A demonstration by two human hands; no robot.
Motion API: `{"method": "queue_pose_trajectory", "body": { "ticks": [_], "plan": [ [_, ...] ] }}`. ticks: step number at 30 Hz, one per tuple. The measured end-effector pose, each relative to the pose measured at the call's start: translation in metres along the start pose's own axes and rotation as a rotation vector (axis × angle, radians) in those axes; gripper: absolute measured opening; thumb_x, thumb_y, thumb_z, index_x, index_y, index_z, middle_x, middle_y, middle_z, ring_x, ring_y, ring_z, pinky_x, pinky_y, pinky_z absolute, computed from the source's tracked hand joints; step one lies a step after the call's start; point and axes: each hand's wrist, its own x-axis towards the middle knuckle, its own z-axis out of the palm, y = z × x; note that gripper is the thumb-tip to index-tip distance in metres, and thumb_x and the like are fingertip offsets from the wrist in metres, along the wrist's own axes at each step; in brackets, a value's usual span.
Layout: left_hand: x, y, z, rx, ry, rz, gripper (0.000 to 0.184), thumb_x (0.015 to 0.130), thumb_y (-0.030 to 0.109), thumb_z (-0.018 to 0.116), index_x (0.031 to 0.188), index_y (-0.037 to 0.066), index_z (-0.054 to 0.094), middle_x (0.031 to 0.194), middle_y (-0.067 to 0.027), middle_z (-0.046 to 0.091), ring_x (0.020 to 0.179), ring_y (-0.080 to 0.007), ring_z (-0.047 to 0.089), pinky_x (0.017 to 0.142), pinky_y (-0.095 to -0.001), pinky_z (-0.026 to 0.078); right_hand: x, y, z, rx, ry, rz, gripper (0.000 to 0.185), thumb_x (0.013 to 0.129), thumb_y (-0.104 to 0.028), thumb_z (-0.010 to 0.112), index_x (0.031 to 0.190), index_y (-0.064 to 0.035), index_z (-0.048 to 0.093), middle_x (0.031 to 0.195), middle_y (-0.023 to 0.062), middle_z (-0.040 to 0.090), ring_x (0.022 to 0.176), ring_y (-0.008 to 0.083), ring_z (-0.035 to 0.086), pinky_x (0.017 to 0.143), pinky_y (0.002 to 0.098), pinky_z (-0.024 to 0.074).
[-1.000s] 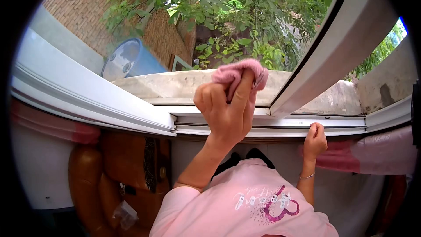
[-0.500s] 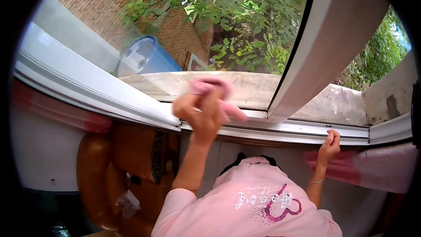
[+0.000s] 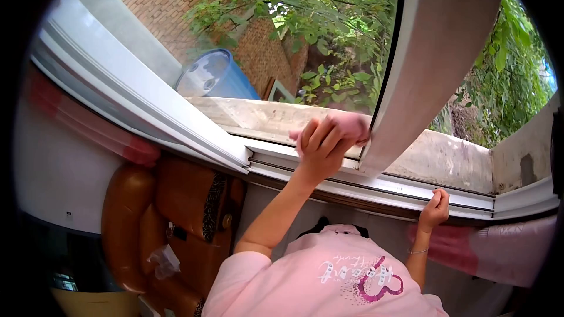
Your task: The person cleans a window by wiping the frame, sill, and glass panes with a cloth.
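My left hand (image 3: 322, 148) is closed round a crumpled pink cloth (image 3: 351, 125), low on the window glass beside the upright white frame bar (image 3: 424, 41). Part of the cloth shows on both sides of the fingers. Over at the right, my right hand (image 3: 434, 210) has its fingers curled at the inner edge of the white window track (image 3: 405, 189); whatever is inside them, if anything, is hidden. A thin bracelet (image 3: 418, 252) circles the right wrist.
Outside are a concrete ledge (image 3: 449, 151), a blue barrel (image 3: 226, 79), a brick wall and leafy branches. Indoors, a brown leather sofa (image 3: 126, 223) with a clear plastic bag (image 3: 164, 260) stands at the lower left. Pink curtains (image 3: 505, 252) hang at both sides.
The left hand with the cloth first went left and down, blurred, then came back right, close to the upright bar. My right hand stays by the track. The view has tilted and shifted.
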Motion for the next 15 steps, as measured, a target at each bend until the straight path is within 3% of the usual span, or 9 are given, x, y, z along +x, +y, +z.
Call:
{"method": "queue_pose_trajectory", "body": {
  "ticks": [2, 3, 4, 5, 6, 7, 11, 15],
  "plan": [
    [-0.054, -0.015, -0.008, 0.126, -0.223, -0.186, 0.027, 0.085, 0.018, 0.065, 0.111, 0.023, 0.068, 0.122, -0.002, 0.054, 0.124, -0.0263, 0.048, 0.106, -0.0466, 0.034, 0.0, -0.001, -0.001, 0.008, -0.01, -0.026, 0.015, 0.094, -0.01, 0.053, 0.087, -0.0053, 0.065, 0.077, 0.0063, 0.066, 0.064, 0.0215, 0.061, 0.06, 0.0322, 0.0471],
    [-0.021, -0.019, -0.042, -0.037, -0.355, -0.31, 0.024, 0.089, 0.022, 0.062, 0.113, 0.018, 0.063, 0.114, -0.0068, 0.053, 0.113, -0.0283, 0.051, 0.101, -0.0461, 0.037, 0.0, -0.001, -0.002, 0.012, -0.018, -0.05, 0.014, 0.093, -0.009, 0.054, 0.086, -0.0059, 0.065, 0.076, 0.0066, 0.066, 0.063, 0.0234, 0.061, 0.058, 0.0332, 0.0466],
    [-0.014, -0.029, -0.048, 0.192, -0.18, -0.29, 0.024, 0.094, 0.028, 0.057, 0.111, 0.011, 0.058, 0.107, -0.0119, 0.051, 0.106, -0.0295, 0.052, 0.096, -0.0459, 0.04, 0.0, -0.004, -0.003, 0.011, -0.02, -0.048, 0.014, 0.093, -0.009, 0.054, 0.086, -0.0059, 0.065, 0.076, 0.0066, 0.066, 0.063, 0.0234, 0.061, 0.058, 0.0332, 0.0466],
    [-0.041, -0.052, -0.053, 0.336, -0.229, -0.371, 0.05, 0.103, 0.027, 0.047, 0.142, -0.003, 0.041, 0.137, -0.028, 0.046, 0.119, -0.0451, 0.048, 0.102, -0.0581, 0.034, 0.002, -0.008, -0.002, 0.012, -0.019, -0.051, 0.013, 0.093, -0.009, 0.054, 0.086, -0.0062, 0.065, 0.075, 0.0066, 0.065, 0.062, 0.0233, 0.06, 0.058, 0.0334, 0.0465],
    [-0.035, -0.064, -0.057, 0.489, -0.109, -0.363, 0.051, 0.102, 0.021, 0.048, 0.145, -0.005, 0.039, 0.148, -0.0282, 0.038, 0.128, -0.0463, 0.043, 0.106, -0.0577, 0.031, 0.003, -0.009, -0.004, 0.015, -0.022, -0.062, 0.013, 0.093, -0.009, 0.054, 0.086, -0.0064, 0.065, 0.075, 0.0066, 0.065, 0.062, 0.0232, 0.06, 0.058, 0.0336, 0.0464],
    [-0.008, -0.071, -0.07, 0.343, -0.045, -0.496, 0.052, 0.1, 0.017, 0.049, 0.145, -0.006, 0.039, 0.149, -0.028, 0.038, 0.132, -0.0456, 0.04, 0.109, -0.0556, 0.029, 0.003, -0.008, -0.003, 0.02, -0.024, -0.068, 0.013, 0.093, -0.009, 0.054, 0.086, -0.0064, 0.065, 0.075, 0.0066, 0.065, 0.062, 0.0232, 0.06, 0.058, 0.0336, 0.0464],
    [0.04, -0.065, -0.062, 0.134, 0.158, -0.526, 0.055, 0.096, 0.017, 0.052, 0.146, -0.003, 0.04, 0.153, -0.0289, 0.031, 0.141, -0.0451, 0.031, 0.116, -0.0525, 0.022, 0.002, -0.009, -0.002, 0.022, -0.034, -0.033, 0.014, 0.093, -0.01, 0.054, 0.085, -0.007, 0.065, 0.075, 0.007, 0.065, 0.063, 0.0248, 0.06, 0.058, 0.0356, 0.0465],
    [0.057, 0.005, -0.023, -0.146, 0.106, -0.414, 0.052, 0.097, 0.023, 0.052, 0.146, 0.008, 0.046, 0.155, -0.0255, 0.029, 0.146, -0.0445, 0.023, 0.118, -0.0564, 0.015, 0.002, -0.012, -0.003, -0.038, -0.043, -0.066, 0.016, 0.093, -0.011, 0.054, 0.083, -0.0078, 0.065, 0.075, 0.0066, 0.066, 0.063, 0.0253, 0.061, 0.058, 0.0356, 0.0467]
  ]
}}
